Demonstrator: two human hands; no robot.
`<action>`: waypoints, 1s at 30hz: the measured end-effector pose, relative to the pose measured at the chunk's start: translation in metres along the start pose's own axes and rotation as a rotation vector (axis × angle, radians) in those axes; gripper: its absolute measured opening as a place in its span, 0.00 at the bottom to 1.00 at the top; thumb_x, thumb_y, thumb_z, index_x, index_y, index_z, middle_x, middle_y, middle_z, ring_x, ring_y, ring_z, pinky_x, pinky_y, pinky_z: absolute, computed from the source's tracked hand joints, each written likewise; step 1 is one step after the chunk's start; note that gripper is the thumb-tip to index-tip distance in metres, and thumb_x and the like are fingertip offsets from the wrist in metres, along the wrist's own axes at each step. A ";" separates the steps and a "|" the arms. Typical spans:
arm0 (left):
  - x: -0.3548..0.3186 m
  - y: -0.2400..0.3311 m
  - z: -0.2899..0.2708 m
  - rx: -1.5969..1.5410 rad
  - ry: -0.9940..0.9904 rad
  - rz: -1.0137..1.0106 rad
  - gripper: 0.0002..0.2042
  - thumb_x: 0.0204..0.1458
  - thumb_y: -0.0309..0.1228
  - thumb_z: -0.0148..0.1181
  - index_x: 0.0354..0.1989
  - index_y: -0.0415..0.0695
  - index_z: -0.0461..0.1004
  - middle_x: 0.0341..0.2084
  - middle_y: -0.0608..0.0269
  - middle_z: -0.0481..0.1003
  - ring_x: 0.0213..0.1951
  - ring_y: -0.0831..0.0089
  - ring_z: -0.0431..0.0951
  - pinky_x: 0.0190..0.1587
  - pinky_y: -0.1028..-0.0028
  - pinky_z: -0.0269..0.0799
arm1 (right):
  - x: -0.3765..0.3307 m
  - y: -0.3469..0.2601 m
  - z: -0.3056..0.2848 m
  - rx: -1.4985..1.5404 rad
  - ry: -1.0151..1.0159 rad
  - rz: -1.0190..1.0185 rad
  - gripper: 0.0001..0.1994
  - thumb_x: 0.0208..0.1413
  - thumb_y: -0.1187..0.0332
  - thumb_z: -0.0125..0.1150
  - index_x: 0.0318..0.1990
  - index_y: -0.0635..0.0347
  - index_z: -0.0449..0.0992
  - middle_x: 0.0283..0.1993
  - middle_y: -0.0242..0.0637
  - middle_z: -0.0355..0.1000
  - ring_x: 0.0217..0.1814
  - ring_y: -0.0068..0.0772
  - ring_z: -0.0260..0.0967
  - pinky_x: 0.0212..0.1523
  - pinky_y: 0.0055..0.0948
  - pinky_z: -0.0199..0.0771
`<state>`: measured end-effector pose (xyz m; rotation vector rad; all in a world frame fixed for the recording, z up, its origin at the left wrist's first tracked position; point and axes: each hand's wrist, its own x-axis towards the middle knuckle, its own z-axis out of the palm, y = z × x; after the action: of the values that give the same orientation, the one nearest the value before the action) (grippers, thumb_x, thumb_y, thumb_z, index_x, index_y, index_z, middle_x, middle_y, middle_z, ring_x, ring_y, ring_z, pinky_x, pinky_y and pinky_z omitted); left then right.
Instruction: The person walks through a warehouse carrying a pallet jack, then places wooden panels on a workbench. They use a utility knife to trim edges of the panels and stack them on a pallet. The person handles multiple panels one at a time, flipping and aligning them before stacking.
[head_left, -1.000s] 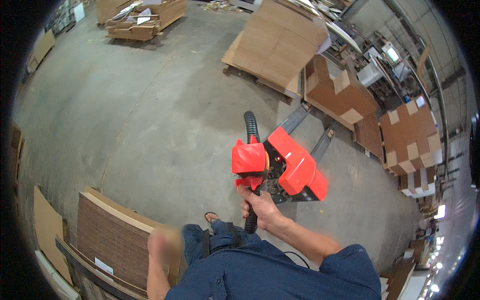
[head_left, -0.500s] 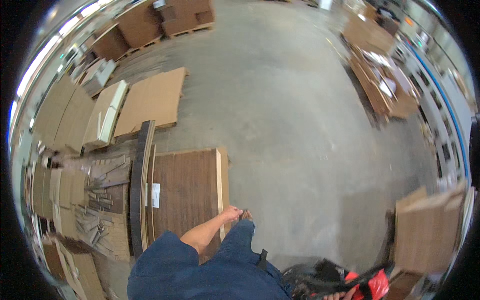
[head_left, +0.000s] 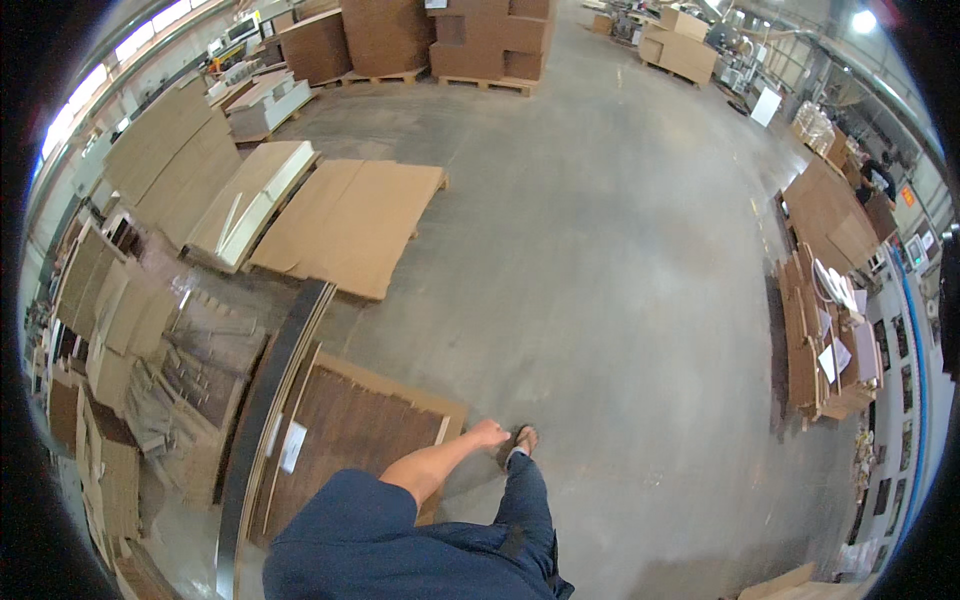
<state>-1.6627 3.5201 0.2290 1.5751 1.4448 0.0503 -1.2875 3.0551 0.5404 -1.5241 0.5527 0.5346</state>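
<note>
Near the brown board stack (head_left: 350, 420) with its white label (head_left: 292, 447), too small to read, left hand (head_left: 490, 434) loosely curled

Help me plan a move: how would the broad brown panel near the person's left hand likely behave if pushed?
The brown panel is probably stiff, since its face shows no obvious sag. Rolling or tipping seems unlikely, as it lies broad face up near the left hand.

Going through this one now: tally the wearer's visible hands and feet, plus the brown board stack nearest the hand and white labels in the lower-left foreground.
Hands: 1, the left hand
Feet: 1, a foot
Board stacks: 1, the brown board stack
Labels: 1, a white label
Total: 4
</note>
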 end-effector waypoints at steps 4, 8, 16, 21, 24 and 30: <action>0.080 -0.014 -0.068 -0.093 -0.075 -0.158 0.23 0.53 0.52 0.55 0.30 0.41 0.80 0.25 0.54 0.79 0.28 0.60 0.78 0.35 0.61 0.73 | -0.053 -0.020 0.227 0.013 -0.120 0.058 0.17 0.59 0.46 0.57 0.32 0.48 0.71 0.20 0.22 0.62 0.19 0.21 0.56 0.22 0.23 0.64; 0.116 0.008 -0.143 -0.469 -0.096 -0.272 0.22 0.53 0.51 0.55 0.30 0.41 0.79 0.25 0.58 0.77 0.28 0.67 0.76 0.33 0.67 0.71 | 0.019 -0.006 0.348 0.062 -0.022 0.001 0.16 0.58 0.49 0.59 0.32 0.51 0.70 0.20 0.23 0.62 0.18 0.20 0.55 0.20 0.22 0.59; 0.234 -0.089 -0.284 -0.202 0.011 -0.104 0.12 0.59 0.35 0.55 0.40 0.38 0.73 0.25 0.54 0.74 0.24 0.63 0.75 0.24 0.63 0.71 | 0.110 -0.009 0.610 0.091 0.138 0.074 0.26 0.47 0.42 0.68 0.21 0.45 0.57 0.14 0.22 0.52 0.13 0.25 0.50 0.16 0.28 0.54; 0.400 -0.114 -0.422 -1.108 -0.196 -0.536 0.15 0.61 0.38 0.52 0.44 0.37 0.69 0.29 0.51 0.74 0.25 0.60 0.76 0.27 0.61 0.75 | 0.105 -0.038 0.739 0.157 0.158 0.030 0.23 0.49 0.48 0.69 0.19 0.46 0.61 0.13 0.23 0.54 0.12 0.24 0.51 0.15 0.26 0.56; 0.478 -0.108 -0.496 -0.657 -0.062 -0.098 0.14 0.62 0.38 0.50 0.43 0.37 0.68 0.28 0.52 0.73 0.23 0.61 0.75 0.25 0.62 0.75 | 0.102 -0.041 0.832 0.136 0.177 0.029 0.24 0.48 0.49 0.71 0.18 0.47 0.60 0.13 0.24 0.55 0.12 0.25 0.52 0.15 0.26 0.55; 0.702 -0.022 -0.665 -0.247 -0.037 0.085 0.12 0.62 0.35 0.50 0.42 0.37 0.69 0.28 0.53 0.73 0.23 0.66 0.74 0.25 0.66 0.74 | 0.097 -0.042 1.033 0.058 0.142 0.014 0.23 0.48 0.49 0.71 0.20 0.46 0.61 0.13 0.24 0.56 0.12 0.26 0.53 0.16 0.28 0.56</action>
<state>-1.8674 4.4648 0.1894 1.4258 1.2893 0.2395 -1.1826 4.0863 0.4858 -1.5112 0.6834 0.4193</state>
